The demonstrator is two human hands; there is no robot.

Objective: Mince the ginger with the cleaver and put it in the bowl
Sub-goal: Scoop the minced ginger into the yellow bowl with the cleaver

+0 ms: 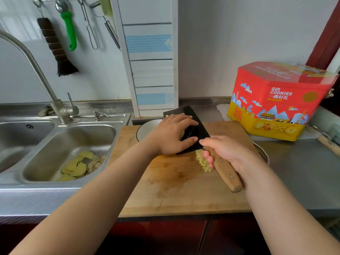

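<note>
Step in hand: the person is gathering minced ginger [203,161] against the dark cleaver [191,130] blade, apparently to carry it to the bowl [147,128].
Right hand [223,153]: it is wrapping its fingers round the wooden handle, gripping firmly, at about 3 o'clock from the middle of the cutting board [184,184].
Left hand [172,134]: it is lying flat with straight fingers on the blade's side, pressing ginger against it rather than clutching anything.
Ginger: a pale yellow heap is sitting on the board just under the right hand's fingers; a few bits are showing between the left hand's fingers and the blade.
Bowl: a white rim is peeking out at 11 o'clock of the board, touching or overlapping its far edge, mostly hidden behind the left hand.
Doing it well: I would judge that keeping the blade level and the left palm snug is stopping bits from spilling; the heap near the handle is looking likely to be left behind unless scooped too.
Around: a red and yellow cookie tin [279,100] is standing at 2 o'clock on the steel surface [298,177]; the sink [70,137] at 9 o'clock is holding ginger peelings [79,167]; a tap [36,70] is arching over it.
In the way: the path to the bowl is looking short and open, though the bowl's inside is not visible.
</note>
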